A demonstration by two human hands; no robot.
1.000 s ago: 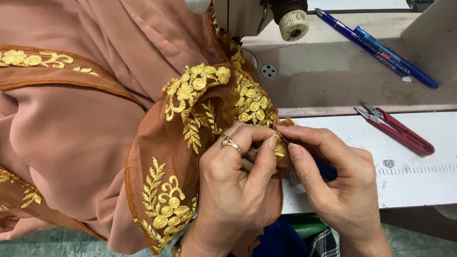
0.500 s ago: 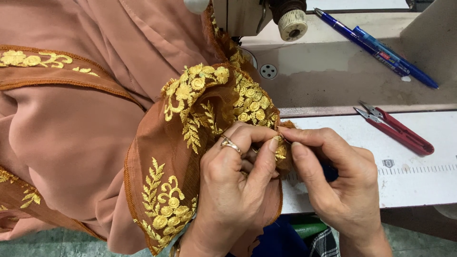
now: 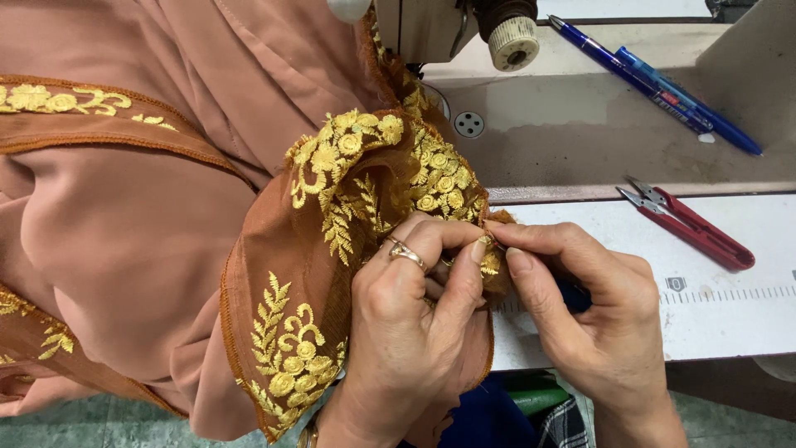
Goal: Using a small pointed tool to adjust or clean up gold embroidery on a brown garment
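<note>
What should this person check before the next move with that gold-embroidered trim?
1. Both hands on the trim: ok. Left hand and right hand pinch the brown trim at one spot.
2. Pinch point in view: ok, fingertips meet at the edge.
3. Needle or thread in hand: cannot tell, too small.
4. Snips within reach: ok, red snips lie right of the hands.
5. Pens out of the way: ok, blue pens lie behind.
6. Fabric free of the sewing machine: cannot tell, the pink cloth hides it.
</note>
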